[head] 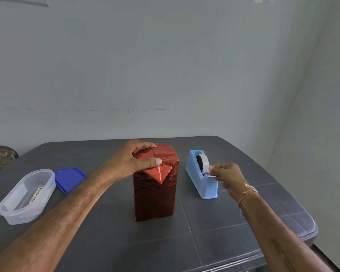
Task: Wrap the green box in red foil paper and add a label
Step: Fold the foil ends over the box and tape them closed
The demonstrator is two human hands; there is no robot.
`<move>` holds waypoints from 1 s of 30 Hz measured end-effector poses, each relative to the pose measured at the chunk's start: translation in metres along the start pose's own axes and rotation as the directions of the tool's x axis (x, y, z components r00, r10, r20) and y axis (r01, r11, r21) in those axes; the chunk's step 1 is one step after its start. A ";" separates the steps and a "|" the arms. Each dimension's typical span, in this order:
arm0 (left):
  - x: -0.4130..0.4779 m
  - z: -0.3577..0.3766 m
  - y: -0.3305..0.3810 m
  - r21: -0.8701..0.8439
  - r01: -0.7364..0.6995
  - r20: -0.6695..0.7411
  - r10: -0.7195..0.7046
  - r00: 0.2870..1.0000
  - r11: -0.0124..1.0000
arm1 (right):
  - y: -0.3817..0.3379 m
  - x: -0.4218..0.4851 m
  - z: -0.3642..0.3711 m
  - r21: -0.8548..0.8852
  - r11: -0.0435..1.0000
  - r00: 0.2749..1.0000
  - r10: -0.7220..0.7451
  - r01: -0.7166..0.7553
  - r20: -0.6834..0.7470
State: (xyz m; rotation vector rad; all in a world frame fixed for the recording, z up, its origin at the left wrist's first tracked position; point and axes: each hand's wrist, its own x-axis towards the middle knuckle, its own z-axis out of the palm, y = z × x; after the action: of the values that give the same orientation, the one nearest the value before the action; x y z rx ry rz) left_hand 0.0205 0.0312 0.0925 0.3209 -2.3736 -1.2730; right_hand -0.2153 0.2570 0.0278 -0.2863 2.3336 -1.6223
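**A:** Which step is this?

**B:** Sealing the top end, I'd say. The box (155, 201), already in red foil (166, 169), stands upright at frame centre on the surface (214, 242). The left hand (133, 163) grips its top, thumb pressing the pointed flap down. The right hand (229, 175) pinches the tape (204, 163) end at the tape dispenser (204, 186), right of centre.

**A:** Next?

**B:** Probably pull, tear and stick, without letting the flap lift.

**A:** Obstacles?

**B:** None between them. At lower left, a clear tub (18, 216) holds a printed strip (35, 195), perhaps the label. A blue lid (69, 178) lies beside it.
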 end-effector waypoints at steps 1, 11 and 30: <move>0.000 0.000 0.000 -0.004 0.005 0.001 -0.005 1.000 1.000 | -0.001 -0.001 -0.002 0.001 1.000 1.000 0.015 -0.015 0.016; 0.001 -0.002 -0.004 0.019 0.005 0.003 -0.005 1.000 1.000 | 0.009 -0.010 -0.005 0.163 0.981 0.994 0.104 -0.105 0.014; 0.005 -0.001 -0.006 0.003 0.005 0.011 -0.005 1.000 1.000 | 0.041 -0.018 0.005 0.425 0.905 0.999 0.022 -0.002 -0.040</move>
State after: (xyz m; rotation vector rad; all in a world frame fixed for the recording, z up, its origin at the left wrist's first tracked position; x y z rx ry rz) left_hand 0.0163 0.0254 0.0894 0.3214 -2.3858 -1.2773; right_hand -0.1964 0.2723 -0.0101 -0.1395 1.9305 -2.0904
